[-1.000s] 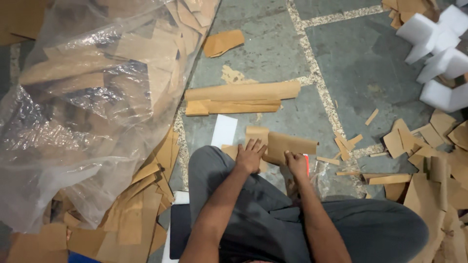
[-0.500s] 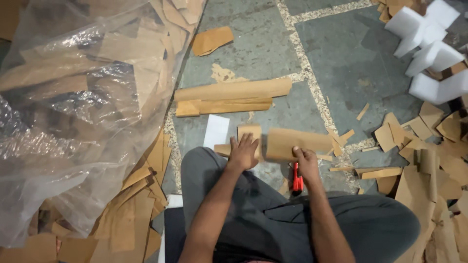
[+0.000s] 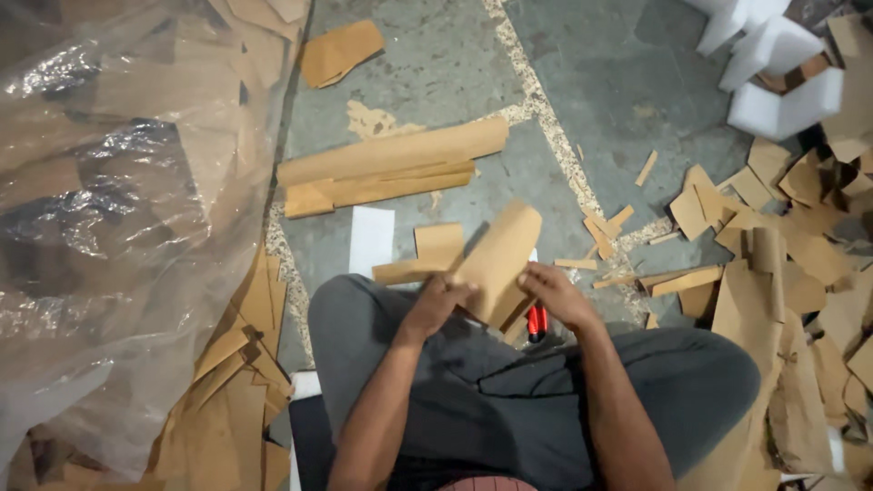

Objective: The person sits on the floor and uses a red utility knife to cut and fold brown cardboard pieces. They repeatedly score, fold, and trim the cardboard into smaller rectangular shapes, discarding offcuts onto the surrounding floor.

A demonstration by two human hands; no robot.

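Left hand [image 3: 439, 303] and right hand [image 3: 556, 295] both on one brown cardboard strip [image 3: 498, 261], held up over the knees, tilted, upper end pointing away and right. Left hand fingers curled, pinching the strip's lower left edge. Right hand fingers closed on the lower right edge, thumb on top. Strip looks slightly curved across its width.

Red tool [image 3: 536, 321] pokes out just below the strip, between the hands, near the right hand; can't tell whether that hand touches it.

Person sits with grey trousers [image 3: 509, 391] filling the lower middle, feet hidden.

On the floor [image 3: 436, 82] ahead: long cardboard stack [image 3: 386, 166], well clear of the hands. White sheet [image 3: 372, 238] and a small square piece [image 3: 439, 244] lie between the stack and the knees; a thin strip [image 3: 405, 271] sits just beside the left hand.

Left side: big clear plastic bag [image 3: 118, 200] stuffed with cardboard offcuts, more offcuts [image 3: 236, 364] spilling at its base. Right side: scrap pile [image 3: 791, 236] of brown pieces. Top right: white foam blocks [image 3: 782, 77]. One loose piece [image 3: 339, 52] at top centre.
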